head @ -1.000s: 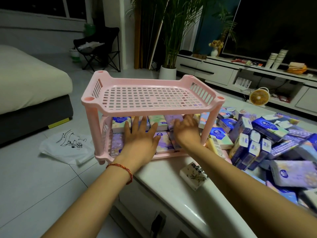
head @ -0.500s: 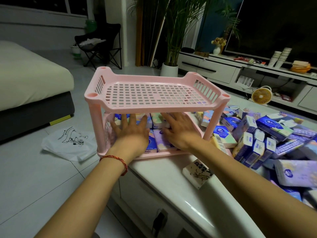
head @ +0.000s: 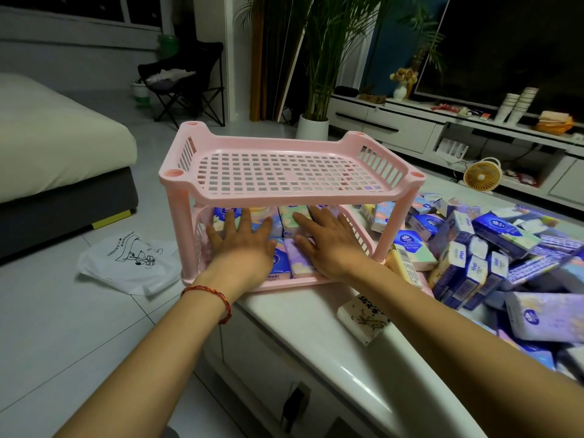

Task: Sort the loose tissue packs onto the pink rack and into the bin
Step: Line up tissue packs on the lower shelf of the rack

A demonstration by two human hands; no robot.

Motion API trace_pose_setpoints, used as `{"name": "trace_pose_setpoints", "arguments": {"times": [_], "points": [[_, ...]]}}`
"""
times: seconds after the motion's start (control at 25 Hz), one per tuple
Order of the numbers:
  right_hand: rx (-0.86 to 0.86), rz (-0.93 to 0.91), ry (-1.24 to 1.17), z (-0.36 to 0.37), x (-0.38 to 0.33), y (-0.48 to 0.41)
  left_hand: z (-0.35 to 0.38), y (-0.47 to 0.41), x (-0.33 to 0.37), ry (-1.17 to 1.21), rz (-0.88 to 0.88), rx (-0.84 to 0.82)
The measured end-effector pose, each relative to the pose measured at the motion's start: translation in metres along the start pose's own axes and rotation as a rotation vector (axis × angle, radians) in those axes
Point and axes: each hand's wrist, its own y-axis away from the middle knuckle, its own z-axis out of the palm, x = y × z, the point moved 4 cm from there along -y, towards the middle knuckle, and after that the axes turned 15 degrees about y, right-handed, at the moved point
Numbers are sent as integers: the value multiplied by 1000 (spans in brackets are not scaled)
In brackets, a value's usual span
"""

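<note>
Left hand (head: 243,245): released, grasping nothing; it lies palm down with straight, spread fingers pressing on the packs in the left half of the lower shelf.
Right hand (head: 328,241): also released and flat, fingers spread, pressing on the packs in the right half of the same shelf; the fingertips reach the back row.
Shelved tissue packs (head: 298,262): lie flat, side by side in rows under both palms; a blue Vinda pack and a purple one show between the hands at the front, and pale green and blue ones behind.
Pink rack (head: 177,222): two-tier plastic, upright at the left end of the table, its lattice top shelf just above the hands.
Red cord bracelet (head: 210,294): around the left wrist.
White pack with black print (head: 363,316): lies alone near the table's front edge, between the two forearms, apart from the rack.
Loose tissue packs (head: 474,248): heaped on the table just right of the rack, mostly blue, purple and white; the nearest touch its front right post.
White table (head: 316,336): glossy, carries the rack and the heap.
White plastic bag (head: 126,260): crumpled on the tiled floor, left of the rack.
Small yellow fan (head: 482,177): on the floor beyond the heap, before a long white TV cabinet (head: 395,128).
</note>
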Motion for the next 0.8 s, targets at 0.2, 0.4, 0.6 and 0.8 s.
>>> {"name": "trace_pose_setpoints", "arguments": {"times": [0.2,0.4,0.6,0.8], "points": [[112,-63,-110,-39,-13,24,-5,10,25,97,144,196],[137,-176,39,-82,-9,98,10,59,70,538,528,301],[9,158,-57,-102,80,145,27,96,108,583,789,328],[-318,161,9,-84,103,179,47,110,127,544,858,263]]}}
